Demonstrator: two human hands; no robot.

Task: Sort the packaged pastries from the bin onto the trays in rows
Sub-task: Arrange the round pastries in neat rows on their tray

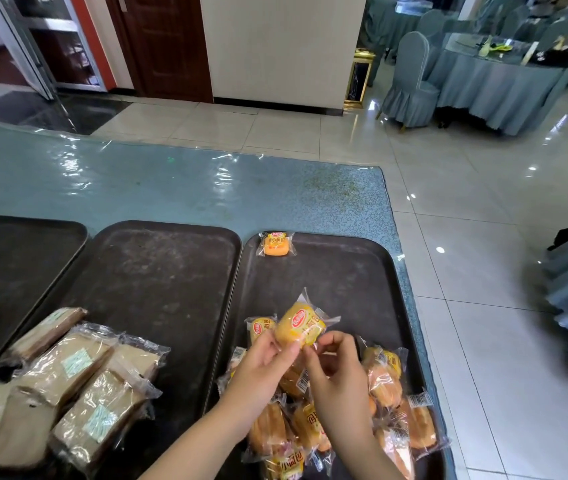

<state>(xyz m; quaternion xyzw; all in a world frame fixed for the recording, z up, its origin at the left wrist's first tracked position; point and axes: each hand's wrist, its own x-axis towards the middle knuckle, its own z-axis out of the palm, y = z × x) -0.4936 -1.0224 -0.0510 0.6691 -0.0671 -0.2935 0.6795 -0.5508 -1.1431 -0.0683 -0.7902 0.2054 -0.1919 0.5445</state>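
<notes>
Hands meet above the right tray (pixel 372 271): left hand (pixel 261 362) and right hand (pixel 334 362) both pinch one yellow pastry packet (pixel 301 323) over a heap of packets (pixel 383 379); a lone packet (pixel 276 244) lies at the tray's far edge, brown packets (pixel 78 386) on the middle tray (pixel 157 265)

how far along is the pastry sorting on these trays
Barely started. Done: one orange packaged pastry lies alone at the far edge of the right tray. In hand: the left hand and right hand together pinch a yellow bun packet above that tray. Left: the heap of bun packets at its near end and the brown cake packets on the middle tray lie unsorted.
</notes>
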